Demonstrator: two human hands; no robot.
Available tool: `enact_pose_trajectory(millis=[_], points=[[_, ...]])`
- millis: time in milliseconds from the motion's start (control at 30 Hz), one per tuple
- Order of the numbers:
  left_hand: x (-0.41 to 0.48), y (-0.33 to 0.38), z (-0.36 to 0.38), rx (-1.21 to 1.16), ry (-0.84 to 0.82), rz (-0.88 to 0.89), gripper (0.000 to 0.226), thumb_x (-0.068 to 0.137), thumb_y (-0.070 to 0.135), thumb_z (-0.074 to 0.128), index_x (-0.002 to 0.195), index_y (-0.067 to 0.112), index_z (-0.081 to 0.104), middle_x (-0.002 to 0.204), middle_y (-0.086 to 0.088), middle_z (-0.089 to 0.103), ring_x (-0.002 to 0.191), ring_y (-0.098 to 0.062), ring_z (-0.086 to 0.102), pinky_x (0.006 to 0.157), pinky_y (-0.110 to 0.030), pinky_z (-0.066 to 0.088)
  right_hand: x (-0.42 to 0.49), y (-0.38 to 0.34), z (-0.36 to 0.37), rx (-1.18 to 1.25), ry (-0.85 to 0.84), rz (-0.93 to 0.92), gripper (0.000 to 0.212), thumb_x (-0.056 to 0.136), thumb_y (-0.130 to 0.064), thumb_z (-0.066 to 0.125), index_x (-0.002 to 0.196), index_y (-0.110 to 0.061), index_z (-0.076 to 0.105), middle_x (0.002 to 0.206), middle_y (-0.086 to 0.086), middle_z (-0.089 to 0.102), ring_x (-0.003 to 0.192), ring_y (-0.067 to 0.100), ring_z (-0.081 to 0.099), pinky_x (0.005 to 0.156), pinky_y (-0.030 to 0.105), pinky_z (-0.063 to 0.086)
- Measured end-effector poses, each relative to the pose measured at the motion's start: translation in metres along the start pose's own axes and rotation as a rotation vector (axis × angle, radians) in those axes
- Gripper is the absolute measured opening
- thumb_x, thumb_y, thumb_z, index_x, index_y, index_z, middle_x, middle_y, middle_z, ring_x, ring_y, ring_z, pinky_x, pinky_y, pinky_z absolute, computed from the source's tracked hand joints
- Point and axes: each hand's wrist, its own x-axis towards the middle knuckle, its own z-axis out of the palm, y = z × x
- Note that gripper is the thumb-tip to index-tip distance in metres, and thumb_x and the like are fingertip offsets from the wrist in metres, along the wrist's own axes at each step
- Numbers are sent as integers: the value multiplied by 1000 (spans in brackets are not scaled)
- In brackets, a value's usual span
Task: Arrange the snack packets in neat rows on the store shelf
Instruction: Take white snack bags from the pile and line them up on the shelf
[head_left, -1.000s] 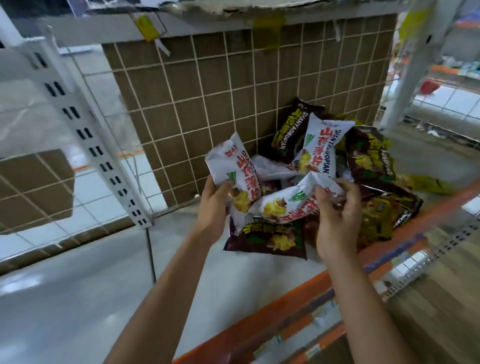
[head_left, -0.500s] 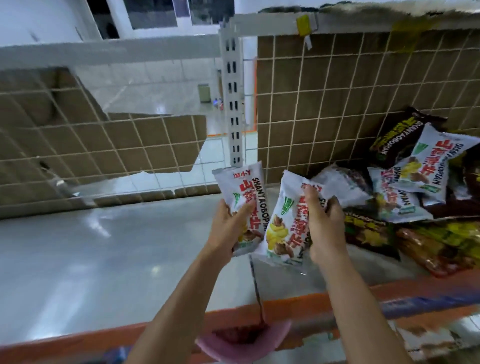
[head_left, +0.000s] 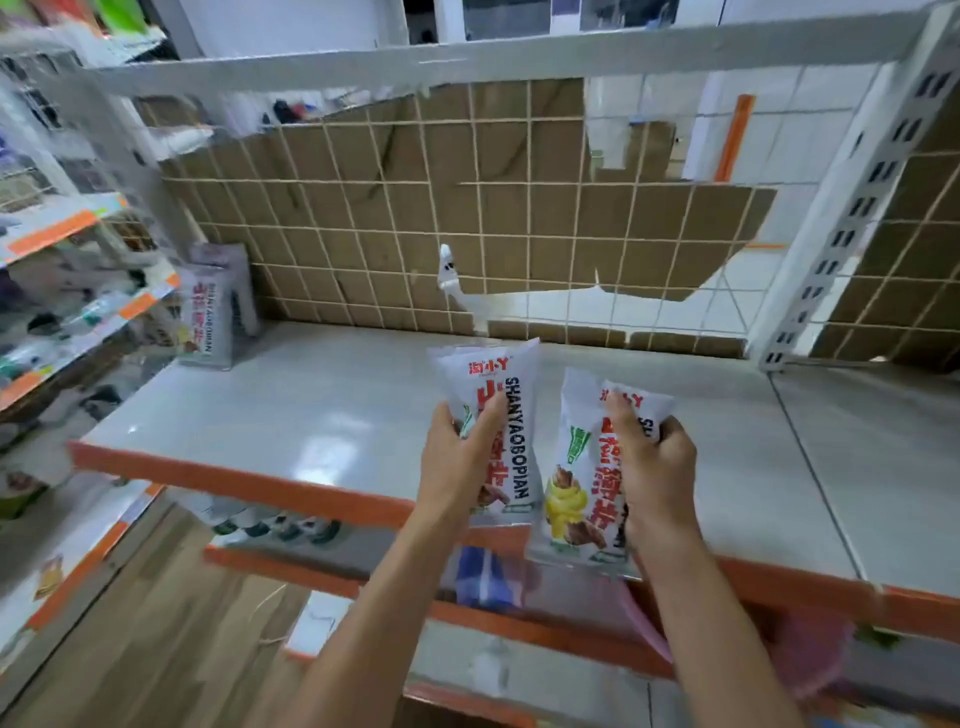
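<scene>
Head view: the left hand (head_left: 462, 457) has its grip wrapped round one white snack packet (head_left: 488, 364), thumb across the print. The right hand (head_left: 652, 467) has its grip clamped on a second packet (head_left: 571, 483), and both are held upright, side by side, over the front of the grey shelf (head_left: 311, 415), forearms reaching up from below. Best play now, I'd say: carry them across to the standing packets (head_left: 213, 312) at the far-left back corner and set them upright, faces forward, edges touching, without squeezing the puffed bags.
</scene>
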Motion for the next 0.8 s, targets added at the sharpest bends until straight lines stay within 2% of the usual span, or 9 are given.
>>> enact_pose_trajectory(millis=[67, 200, 367, 467, 533, 633, 733, 800], points=[[-2, 1, -36, 40, 77, -1, 42, 81, 54, 64, 96, 15, 58, 82, -8, 72, 69, -23, 72, 55, -31, 54, -15, 9, 30, -7, -54, 3, 27, 82, -39, 69, 90, -14, 59, 79, 2, 70, 63, 10, 70, 54, 24, 55], [0, 1, -98, -7, 178, -4, 29, 78, 38, 71, 92, 14, 62, 85, -4, 73, 75, -20, 72, 66, -36, 59, -35, 21, 83, -60, -184, 31, 29, 82, -44, 66, 92, -19, 58, 84, 4, 72, 71, 19, 72, 68, 36, 59], [18, -5, -157, -176, 326, 69, 25, 86, 32, 64, 97, 11, 58, 87, -8, 72, 78, -24, 71, 64, -34, 57, -39, 30, 144, -103, -276, 37, 30, 82, -47, 65, 94, -20, 58, 86, 3, 72, 70, 16, 71, 65, 32, 58], [37, -2, -186, -171, 434, 120, 44, 81, 49, 63, 100, 9, 55, 85, -8, 71, 73, -23, 71, 61, -34, 57, -34, 39, 185, -97, -306, 51, 30, 80, -47, 67, 91, -20, 59, 85, 5, 72, 72, 19, 71, 70, 37, 59], [53, 0, -208, -115, 508, 112, 63, 71, 69, 58, 90, 8, 57, 77, -6, 71, 68, -23, 69, 61, -37, 56, -31, 45, 213, -112, -320, 49, 32, 79, -49, 67, 89, -20, 60, 85, 5, 71, 73, 20, 71, 73, 42, 59], [80, 7, -242, -52, 585, 76, 62, 67, 77, 51, 66, 16, 51, 57, 1, 61, 57, -20, 60, 57, -36, 46, -23, 52, 258, -91, -323, 50, 32, 77, -50, 69, 83, -21, 59, 81, 5, 70, 73, 23, 70, 74, 46, 58], [109, 15, -274, 35, 579, 89, 57, 68, 74, 51, 61, 17, 50, 59, -5, 64, 59, -23, 64, 56, -38, 48, -15, 56, 305, -101, -322, 39, 36, 73, -53, 70, 81, -20, 59, 79, 5, 70, 73, 24, 70, 74, 49, 58], [128, 17, -297, 99, 594, 124, 56, 68, 74, 51, 57, 18, 47, 56, -2, 61, 56, -20, 62, 54, -35, 45, -10, 60, 333, -126, -336, 23, 37, 73, -54, 70, 80, -20, 57, 80, 6, 70, 72, 23, 70, 73, 49, 58]])
